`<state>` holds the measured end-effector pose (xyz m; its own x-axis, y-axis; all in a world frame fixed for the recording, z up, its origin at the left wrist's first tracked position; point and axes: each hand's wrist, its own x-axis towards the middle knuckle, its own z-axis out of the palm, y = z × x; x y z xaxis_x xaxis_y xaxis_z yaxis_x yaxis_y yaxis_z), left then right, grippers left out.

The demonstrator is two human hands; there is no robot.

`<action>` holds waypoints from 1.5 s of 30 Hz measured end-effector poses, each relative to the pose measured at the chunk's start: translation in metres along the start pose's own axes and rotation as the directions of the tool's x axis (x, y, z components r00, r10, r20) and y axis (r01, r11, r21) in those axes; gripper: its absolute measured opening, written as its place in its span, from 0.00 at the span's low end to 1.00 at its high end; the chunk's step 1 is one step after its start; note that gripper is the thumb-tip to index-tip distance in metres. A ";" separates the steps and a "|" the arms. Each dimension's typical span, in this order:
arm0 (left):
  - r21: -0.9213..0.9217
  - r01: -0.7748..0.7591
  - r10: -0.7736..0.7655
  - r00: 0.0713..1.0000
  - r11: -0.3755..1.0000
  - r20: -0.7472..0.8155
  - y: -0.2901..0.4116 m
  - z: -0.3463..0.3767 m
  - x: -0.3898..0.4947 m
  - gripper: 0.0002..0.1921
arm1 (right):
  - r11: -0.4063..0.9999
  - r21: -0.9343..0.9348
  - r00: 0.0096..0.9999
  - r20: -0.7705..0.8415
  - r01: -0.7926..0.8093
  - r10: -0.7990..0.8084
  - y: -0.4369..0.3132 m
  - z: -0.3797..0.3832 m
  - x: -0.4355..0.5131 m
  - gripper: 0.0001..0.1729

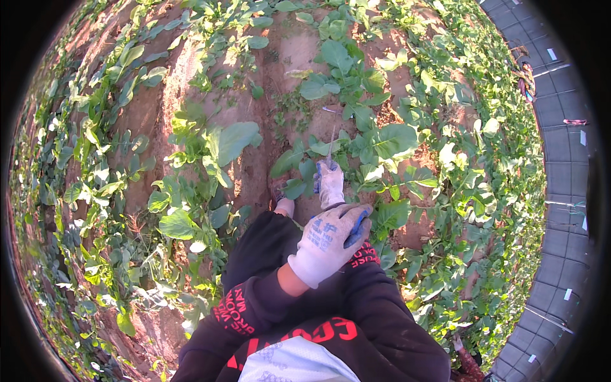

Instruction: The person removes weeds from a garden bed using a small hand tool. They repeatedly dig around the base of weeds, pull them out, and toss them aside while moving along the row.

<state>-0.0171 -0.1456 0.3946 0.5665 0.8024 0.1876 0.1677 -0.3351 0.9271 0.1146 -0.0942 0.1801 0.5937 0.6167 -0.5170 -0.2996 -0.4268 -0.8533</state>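
Observation:
My left hand (pixel 331 238), in a white knit glove with a blue palm, rests across my right forearm near its wrist, fingers bent around the sleeve. Farther forward is my right hand (pixel 329 179), also gloved, closed around the handle of a long thin tool (pixel 332 136). The tool's shaft points away from me, and a narrow metal blade (pixel 330 110) shows at its far end, just above the soil. Broad-leaved green plants (pixel 394 141) stand right of the tool, and more leaves (pixel 291 160) lie close on its left.
Rows of leafy plants (pixel 234 143) run along both sides, with brown soil (pixel 248 176) between them. My shoe (pixel 281 191) is beside the near leaves. A dark gridded sheet (pixel 563 181) borders the field at right. Part of another person (pixel 468 365) shows at lower right.

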 end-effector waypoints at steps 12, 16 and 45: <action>0.012 0.042 -0.043 0.999 0.999 0.028 -0.007 -0.002 -0.003 0.16 | 0.576 -0.766 0.879 -0.030 0.285 -0.475 -0.002 -0.004 0.029 0.30; -0.017 0.024 -0.023 0.999 1.000 0.044 -0.003 -0.003 -0.002 0.15 | 0.522 -0.822 0.925 0.016 0.227 -0.379 -0.016 -0.009 0.029 0.35; 0.107 -0.017 0.007 0.995 0.994 0.095 -0.010 0.014 -0.009 0.14 | 0.362 -0.922 0.945 0.008 0.133 -0.326 -0.007 -0.016 0.022 0.32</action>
<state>-0.0126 -0.1565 0.3795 0.6416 0.7496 0.1624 0.2435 -0.3999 0.8836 0.1413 -0.0883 0.1757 0.6528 0.7277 -0.2106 0.6595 -0.6827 -0.3147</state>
